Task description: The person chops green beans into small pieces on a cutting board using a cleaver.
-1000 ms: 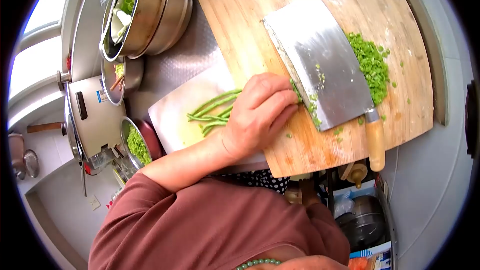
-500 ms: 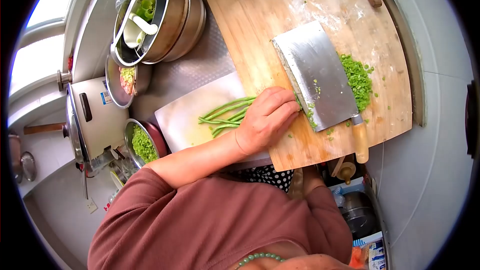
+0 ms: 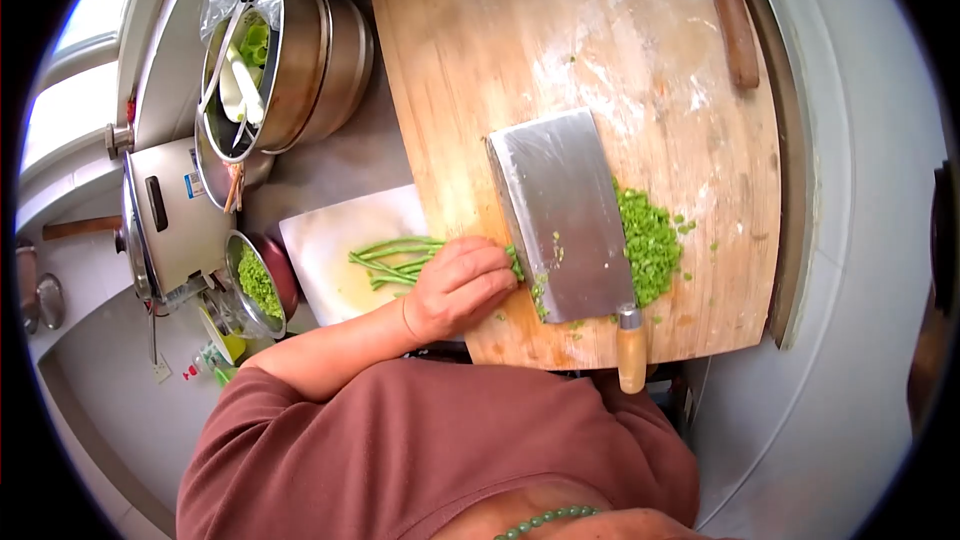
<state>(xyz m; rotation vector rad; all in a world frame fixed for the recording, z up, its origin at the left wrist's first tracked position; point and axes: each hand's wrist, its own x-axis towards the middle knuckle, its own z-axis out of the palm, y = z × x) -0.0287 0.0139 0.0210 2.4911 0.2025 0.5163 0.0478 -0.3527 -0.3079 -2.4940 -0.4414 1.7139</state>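
Left hand [image 3: 460, 290] holding beans [image 3: 400, 249], bowl [image 3: 282, 277] of chopped greens [image 3: 257, 282]

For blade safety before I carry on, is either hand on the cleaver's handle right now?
No, the cleaver's wooden handle lies bare, and the left hand is closed over the green beans.

green beans [image 3: 392, 260]: middle lengths covered by the left hand [image 3: 460, 290].
right hand: hidden.
brown wooden rod [image 3: 730, 15]: far end cut off by the top edge.
wooden board [image 3: 450, 90]: far side likewise cropped.
steel bowl [image 3: 212, 175]: partly behind the pot [image 3: 300, 70].
blue label [image 3: 193, 185]: print too small to read.
bead necklace [image 3: 549, 516]: cropped at bottom.
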